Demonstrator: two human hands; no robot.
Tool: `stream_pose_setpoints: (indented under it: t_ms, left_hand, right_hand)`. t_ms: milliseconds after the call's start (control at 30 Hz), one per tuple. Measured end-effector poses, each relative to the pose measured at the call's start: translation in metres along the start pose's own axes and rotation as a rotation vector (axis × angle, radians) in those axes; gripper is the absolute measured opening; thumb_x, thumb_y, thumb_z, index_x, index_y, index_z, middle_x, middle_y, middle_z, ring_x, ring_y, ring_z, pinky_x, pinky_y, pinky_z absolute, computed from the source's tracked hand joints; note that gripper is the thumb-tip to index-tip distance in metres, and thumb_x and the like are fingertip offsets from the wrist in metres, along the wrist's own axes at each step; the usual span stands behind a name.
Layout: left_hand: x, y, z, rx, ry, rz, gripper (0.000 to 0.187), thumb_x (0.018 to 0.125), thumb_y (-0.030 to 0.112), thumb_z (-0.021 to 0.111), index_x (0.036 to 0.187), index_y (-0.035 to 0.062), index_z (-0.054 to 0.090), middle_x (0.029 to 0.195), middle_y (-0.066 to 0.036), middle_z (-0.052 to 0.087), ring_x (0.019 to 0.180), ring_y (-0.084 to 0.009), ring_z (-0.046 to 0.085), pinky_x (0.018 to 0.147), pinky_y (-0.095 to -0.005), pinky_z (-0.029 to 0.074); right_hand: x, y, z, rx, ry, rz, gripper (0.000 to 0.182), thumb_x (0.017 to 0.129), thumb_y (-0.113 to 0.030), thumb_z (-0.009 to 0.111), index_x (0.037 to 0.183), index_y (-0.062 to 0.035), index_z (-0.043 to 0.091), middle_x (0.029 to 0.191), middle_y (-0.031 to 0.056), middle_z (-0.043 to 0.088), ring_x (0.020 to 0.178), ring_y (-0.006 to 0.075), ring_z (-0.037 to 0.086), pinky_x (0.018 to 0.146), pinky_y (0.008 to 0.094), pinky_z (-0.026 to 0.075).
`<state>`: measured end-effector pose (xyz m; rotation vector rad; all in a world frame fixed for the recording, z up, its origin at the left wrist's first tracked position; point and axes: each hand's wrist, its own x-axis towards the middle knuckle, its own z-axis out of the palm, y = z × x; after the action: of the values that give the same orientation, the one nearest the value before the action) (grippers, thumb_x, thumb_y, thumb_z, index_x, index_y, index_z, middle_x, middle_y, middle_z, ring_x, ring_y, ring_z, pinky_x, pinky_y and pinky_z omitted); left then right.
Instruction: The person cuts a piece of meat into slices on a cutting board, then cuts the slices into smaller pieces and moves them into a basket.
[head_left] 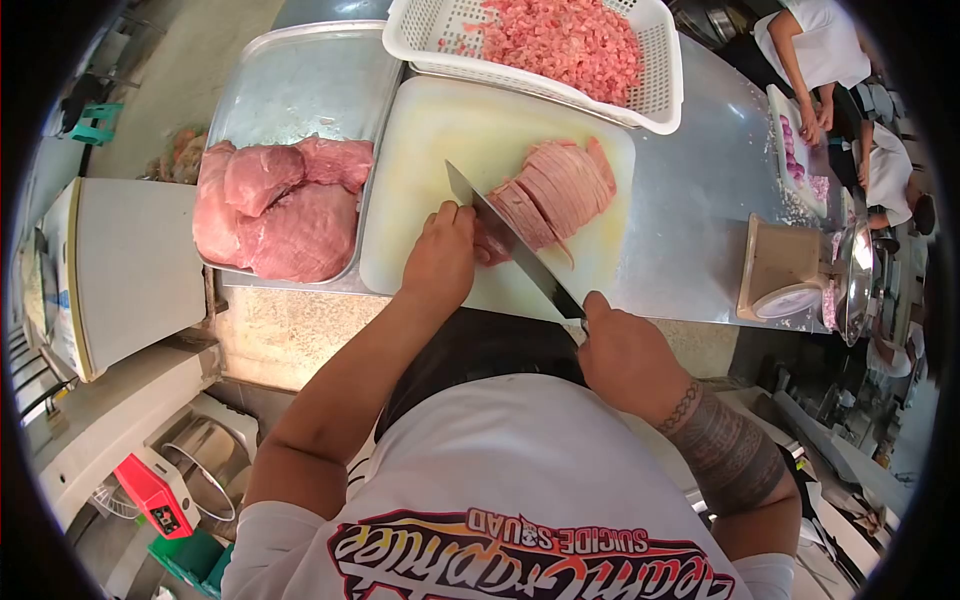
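Observation:
My right hand [632, 358] is wrapped around the handle of a wide-bladed kitchen knife [522, 250]. The blade slants across a piece of pink raw meat [490, 245] on a white cutting board [415, 130]. With curled fingers close to the blade, my left hand [440, 255] grips the near end of that meat, which is mostly hidden under it. Right of the blade, a block of thin meat slices [570, 180] leans together, still stacked. On the left, a metal tray [300, 85] holds several large raw meat chunks [290, 215].
Behind the board, a white perforated basket [430, 30] contains diced meat [570, 45]. A weighing scale [785, 265] stands at the right on the metal table [690, 200]. Farther right, a person's hands [815, 118] work over a tray of purple onions [790, 150].

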<state>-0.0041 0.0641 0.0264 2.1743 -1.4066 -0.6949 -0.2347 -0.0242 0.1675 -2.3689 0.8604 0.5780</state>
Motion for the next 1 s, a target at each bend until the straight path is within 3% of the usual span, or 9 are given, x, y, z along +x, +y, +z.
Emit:
stream_pose_setpoints:
  t_ms: [133, 267, 400, 600, 800, 1000]
  left_hand:
    - [0.001, -0.010, 0.006, -0.013, 0.001, 0.025, 0.039, 0.087, 0.008, 0.077, 0.119, -0.0027, 0.057, 0.118, -0.020, 0.059, 0.115, -0.0396, 0.061, 0.097, -0.0474, 0.054]
    - [-0.003, -0.012, 0.011, 0.002, 0.061, 0.045, 0.042, 0.085, 0.010, 0.079, 0.119, -0.0029, 0.057, 0.115, -0.020, 0.060, 0.112, -0.0405, 0.063, 0.096, -0.0483, 0.055]
    - [0.006, -0.008, -0.003, 0.030, 0.007, -0.008, 0.043, 0.085, 0.011, 0.080, 0.119, -0.0028, 0.057, 0.113, -0.020, 0.063, 0.108, -0.0410, 0.066, 0.094, -0.0484, 0.056]
    - [0.004, -0.013, 0.000, -0.021, -0.026, -0.026, 0.040, 0.085, 0.013, 0.081, 0.113, -0.0022, 0.058, 0.115, -0.022, 0.064, 0.111, -0.0410, 0.066, 0.094, -0.0483, 0.056]
    - [0.002, -0.016, 0.005, 0.006, -0.001, -0.018, 0.038, 0.086, 0.013, 0.080, 0.112, -0.0027, 0.058, 0.114, -0.021, 0.065, 0.112, -0.0417, 0.066, 0.094, -0.0490, 0.056]
    - [0.000, -0.018, -0.004, 0.030, 0.000, 0.010, 0.030, 0.086, 0.010, 0.078, 0.108, -0.0016, 0.061, 0.110, -0.020, 0.066, 0.108, -0.0401, 0.066, 0.094, -0.0487, 0.056]
  right_hand:
    - [0.036, 0.001, 0.020, 0.039, 0.027, -0.028, 0.025, 0.092, -0.008, 0.062, 0.110, 0.0056, 0.051, 0.085, 0.0259, 0.070, 0.079, 0.0456, 0.071, 0.072, 0.0548, 0.057]
    - [0.112, -0.002, 0.076, -0.021, 0.242, -0.153, 0.029, 0.091, -0.010, 0.062, 0.114, 0.0051, 0.053, 0.087, 0.0257, 0.071, 0.082, 0.0445, 0.072, 0.073, 0.0537, 0.058]
    - [0.118, -0.013, 0.053, 0.102, 0.393, -0.167, 0.029, 0.091, -0.010, 0.062, 0.115, 0.0045, 0.054, 0.087, 0.0252, 0.072, 0.081, 0.0439, 0.073, 0.071, 0.0532, 0.058]
    - [0.008, -0.005, 0.007, -0.009, -0.002, -0.008, 0.025, 0.093, -0.009, 0.060, 0.113, 0.0037, 0.053, 0.083, 0.0243, 0.071, 0.081, 0.0437, 0.073, 0.072, 0.0539, 0.058]
    - [0.081, 0.004, 0.089, 0.058, 0.222, -0.092, 0.026, 0.091, -0.008, 0.060, 0.112, 0.0046, 0.052, 0.081, 0.0243, 0.070, 0.080, 0.0449, 0.072, 0.070, 0.0537, 0.058]
    - [0.079, -0.016, 0.060, 0.055, 0.309, -0.094, 0.023, 0.092, -0.008, 0.060, 0.110, 0.0034, 0.053, 0.081, 0.0232, 0.071, 0.077, 0.0442, 0.073, 0.071, 0.0523, 0.059]
